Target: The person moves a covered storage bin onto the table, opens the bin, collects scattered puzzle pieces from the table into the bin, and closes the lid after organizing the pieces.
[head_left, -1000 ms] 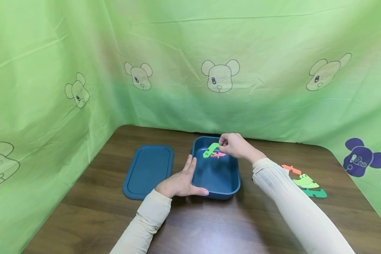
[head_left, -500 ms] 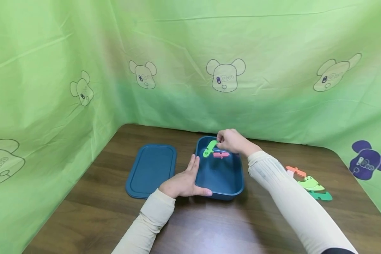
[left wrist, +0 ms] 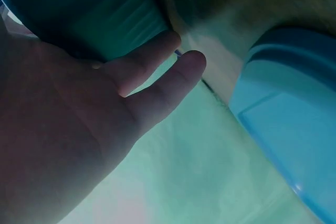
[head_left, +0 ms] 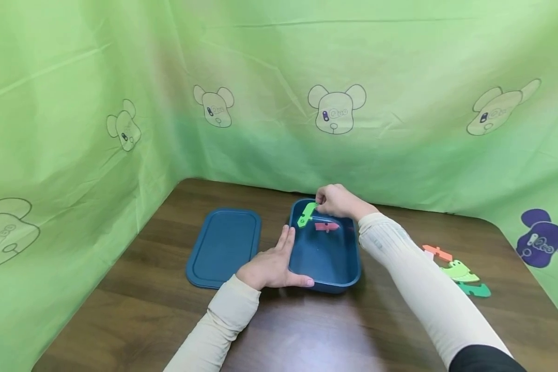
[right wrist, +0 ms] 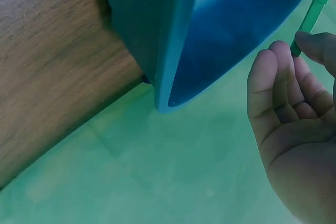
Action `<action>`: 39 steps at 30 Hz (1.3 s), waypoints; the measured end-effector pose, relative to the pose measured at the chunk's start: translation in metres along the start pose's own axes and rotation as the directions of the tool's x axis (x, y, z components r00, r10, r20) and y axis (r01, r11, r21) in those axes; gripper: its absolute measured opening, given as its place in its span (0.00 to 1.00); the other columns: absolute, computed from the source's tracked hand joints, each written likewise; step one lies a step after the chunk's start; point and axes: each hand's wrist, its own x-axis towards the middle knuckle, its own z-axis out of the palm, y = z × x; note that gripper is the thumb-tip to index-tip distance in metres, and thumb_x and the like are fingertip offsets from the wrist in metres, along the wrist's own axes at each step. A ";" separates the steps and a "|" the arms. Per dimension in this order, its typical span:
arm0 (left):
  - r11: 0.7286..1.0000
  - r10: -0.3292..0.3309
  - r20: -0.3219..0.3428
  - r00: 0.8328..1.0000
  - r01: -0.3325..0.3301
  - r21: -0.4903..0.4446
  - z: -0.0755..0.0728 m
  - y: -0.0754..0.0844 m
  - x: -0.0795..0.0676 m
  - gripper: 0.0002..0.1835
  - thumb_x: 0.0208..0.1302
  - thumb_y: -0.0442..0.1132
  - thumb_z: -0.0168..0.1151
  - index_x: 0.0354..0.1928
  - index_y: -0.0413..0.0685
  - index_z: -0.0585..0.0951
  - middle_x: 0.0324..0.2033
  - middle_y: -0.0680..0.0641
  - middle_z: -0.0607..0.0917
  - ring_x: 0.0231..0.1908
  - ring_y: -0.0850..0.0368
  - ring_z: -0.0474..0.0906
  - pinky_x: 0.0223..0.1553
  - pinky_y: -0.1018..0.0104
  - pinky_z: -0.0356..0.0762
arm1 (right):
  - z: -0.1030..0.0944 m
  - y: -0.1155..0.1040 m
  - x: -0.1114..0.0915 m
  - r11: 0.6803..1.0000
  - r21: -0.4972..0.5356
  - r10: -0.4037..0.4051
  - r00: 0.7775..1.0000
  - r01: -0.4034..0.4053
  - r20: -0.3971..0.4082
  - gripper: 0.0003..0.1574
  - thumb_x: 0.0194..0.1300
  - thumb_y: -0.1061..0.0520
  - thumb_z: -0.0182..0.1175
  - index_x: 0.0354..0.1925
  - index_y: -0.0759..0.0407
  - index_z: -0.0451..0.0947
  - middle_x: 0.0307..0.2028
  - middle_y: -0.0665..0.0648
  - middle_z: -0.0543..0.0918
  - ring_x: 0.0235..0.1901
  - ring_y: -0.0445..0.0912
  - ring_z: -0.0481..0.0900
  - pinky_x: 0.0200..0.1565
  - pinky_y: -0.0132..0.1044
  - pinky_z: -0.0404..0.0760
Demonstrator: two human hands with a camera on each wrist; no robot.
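My right hand (head_left: 339, 201) pinches one end of a flat light green notched piece (head_left: 305, 216) between thumb and fingers. It holds the piece over the far left part of a deep blue box (head_left: 323, 261); the right wrist view shows the green piece (right wrist: 316, 6) edge-on. A pink notched piece (head_left: 327, 227) is inside the box near its far end. With fingers extended, my left hand (head_left: 272, 266) touches the box's near left side, its thumb along the front rim. In the left wrist view the hand (left wrist: 79, 124) is dark, with two straight fingers showing.
A blue lid (head_left: 225, 248) lies flat on the brown table (head_left: 135, 305), left of the box. Right of my right forearm are an orange piece (head_left: 438, 252), a light green crocodile-head piece (head_left: 460, 272) and a dark green piece (head_left: 476, 290). Green printed cloth (head_left: 269, 134) hangs behind.
My right hand has shifted slightly away and left over the box, and the green piece has turned steeper. More of the pink piece shows. My left hand keeps its place on the box.
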 end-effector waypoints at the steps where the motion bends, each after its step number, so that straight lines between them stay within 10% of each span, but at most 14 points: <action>1: 1.000 0.000 0.000 1.000 0.000 0.008 0.000 0.001 0.000 0.69 0.53 0.78 0.63 0.81 0.56 0.32 0.79 0.54 0.31 0.61 0.40 0.75 0.56 0.52 0.75 | 0.000 0.001 0.000 1.000 -0.007 -0.007 1.000 0.007 0.003 0.05 0.63 0.62 0.64 0.37 0.63 0.80 0.29 0.54 0.79 0.29 0.48 0.75 0.38 0.43 0.75; 12: 0.999 0.027 0.016 1.000 -0.027 0.018 0.000 0.008 0.004 0.68 0.54 0.78 0.62 0.81 0.56 0.33 0.79 0.54 0.30 0.61 0.44 0.76 0.55 0.57 0.76 | 0.000 0.002 -0.004 0.995 -0.055 -0.083 0.996 0.084 0.031 0.03 0.65 0.63 0.64 0.33 0.61 0.80 0.27 0.53 0.79 0.28 0.46 0.75 0.35 0.41 0.75; 26: 0.999 0.031 0.024 0.999 -0.031 0.008 0.000 0.009 0.005 0.69 0.54 0.76 0.63 0.81 0.54 0.32 0.79 0.52 0.30 0.57 0.45 0.79 0.51 0.59 0.77 | -0.005 0.009 -0.014 0.998 -0.043 0.042 0.999 -0.043 -0.031 0.20 0.66 0.58 0.68 0.51 0.70 0.79 0.39 0.62 0.84 0.39 0.55 0.80 0.45 0.51 0.78; 39: 0.998 0.008 0.008 1.000 -0.008 -0.059 0.003 0.002 -0.003 0.69 0.53 0.75 0.66 0.81 0.55 0.33 0.79 0.53 0.30 0.53 0.47 0.81 0.44 0.61 0.78 | -0.039 0.017 -0.098 0.982 0.182 0.095 0.951 -0.042 -0.295 0.12 0.73 0.53 0.62 0.48 0.60 0.83 0.35 0.55 0.84 0.34 0.49 0.79 0.37 0.44 0.77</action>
